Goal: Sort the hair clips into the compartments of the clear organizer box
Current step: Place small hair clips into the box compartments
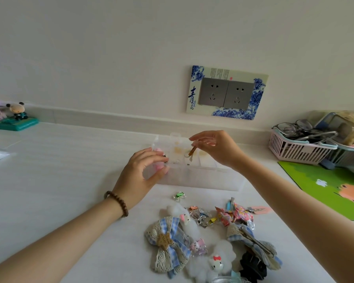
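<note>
The clear organizer box [200, 179] stands open in the middle of the white table, its lid tilted up at the back. My left hand [140, 173] grips the box's left end, next to something pink inside. Above the middle compartments, my right hand [217, 147] pinches a slim gold hair clip [192, 150] that hangs down from my fingers. A pile of hair clips [211, 231] lies nearer to me: blue checked lace bows, white fluffy cat clips, a patterned bow, small metal clips. One small green clip [178, 196] lies apart, just in front of the box.
A pink basket [298, 149] with glasses and clutter sits at the right, beside a green mat [331, 186]. A small figure on a teal stand [16, 119] is at the far left. A wall socket plate [227, 92] hangs behind the box.
</note>
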A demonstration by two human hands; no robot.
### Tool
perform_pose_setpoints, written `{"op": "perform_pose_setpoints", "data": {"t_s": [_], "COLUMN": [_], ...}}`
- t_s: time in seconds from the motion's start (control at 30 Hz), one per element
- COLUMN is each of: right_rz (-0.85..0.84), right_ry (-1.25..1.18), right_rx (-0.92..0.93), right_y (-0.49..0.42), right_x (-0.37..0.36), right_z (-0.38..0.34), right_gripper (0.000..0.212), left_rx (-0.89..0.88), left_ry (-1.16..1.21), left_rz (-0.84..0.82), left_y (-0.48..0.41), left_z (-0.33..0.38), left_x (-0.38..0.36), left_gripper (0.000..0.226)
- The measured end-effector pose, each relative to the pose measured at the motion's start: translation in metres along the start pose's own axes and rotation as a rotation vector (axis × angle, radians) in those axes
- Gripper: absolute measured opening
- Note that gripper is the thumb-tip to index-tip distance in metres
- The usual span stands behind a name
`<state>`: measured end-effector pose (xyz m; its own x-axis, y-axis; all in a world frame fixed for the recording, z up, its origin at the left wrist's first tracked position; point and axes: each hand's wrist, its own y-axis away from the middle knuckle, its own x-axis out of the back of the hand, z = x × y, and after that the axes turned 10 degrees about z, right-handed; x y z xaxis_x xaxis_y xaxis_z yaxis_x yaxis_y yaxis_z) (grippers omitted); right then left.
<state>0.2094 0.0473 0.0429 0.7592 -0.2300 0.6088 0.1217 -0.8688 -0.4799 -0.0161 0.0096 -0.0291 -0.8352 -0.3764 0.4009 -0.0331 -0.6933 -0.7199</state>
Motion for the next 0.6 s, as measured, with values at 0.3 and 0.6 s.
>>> {"op": "perform_pose_setpoints", "data": {"t_s": [0.3,0.6], "right_rz": [-0.130,-0.388], "right_ry": [0.177,-0.003], "right_rx": [0.068,0.078], "right_y": [0.007,0.073], "right_x": [0.004,0.005], "right_z": [0.000,-0.033], "right_gripper": [0.028,0.020], "left_rx": [-0.004,-0.050], "left_ry": [-0.018,0.030], "left_rz": [-0.030,-0.087], "left_y": [0.002,0.004], "left_z": [0.001,0.009], "left_x": [0.001,0.001], "left_gripper": [0.046,0.045]}}
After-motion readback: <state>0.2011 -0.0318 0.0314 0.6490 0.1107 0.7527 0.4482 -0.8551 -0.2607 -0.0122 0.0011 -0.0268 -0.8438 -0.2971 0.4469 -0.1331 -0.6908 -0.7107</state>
